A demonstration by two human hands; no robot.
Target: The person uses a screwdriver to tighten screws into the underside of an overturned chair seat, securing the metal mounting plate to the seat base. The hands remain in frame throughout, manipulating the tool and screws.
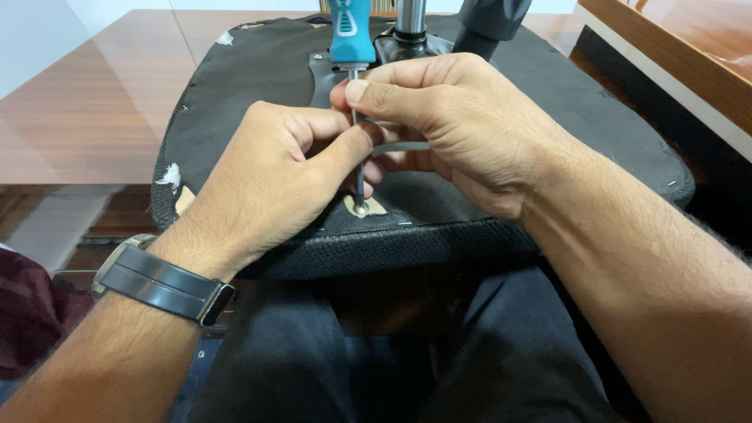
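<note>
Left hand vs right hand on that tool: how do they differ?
The left hand wears a dark-strapped watch; the right hand wears nothing. The left hand pinches the thin metal shaft from the left side; the right hand pinches it higher, reaching over from the right. Both grip the same shaft, which stands upright in a hole in the upturned seat.

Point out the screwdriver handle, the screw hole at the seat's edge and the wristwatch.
screwdriver handle point(351, 35): head view, on the blue grip.
screw hole point(361, 208): head view, on the metal ring at the shaft's tip.
wristwatch point(160, 283): head view, on the dark strap.
</note>
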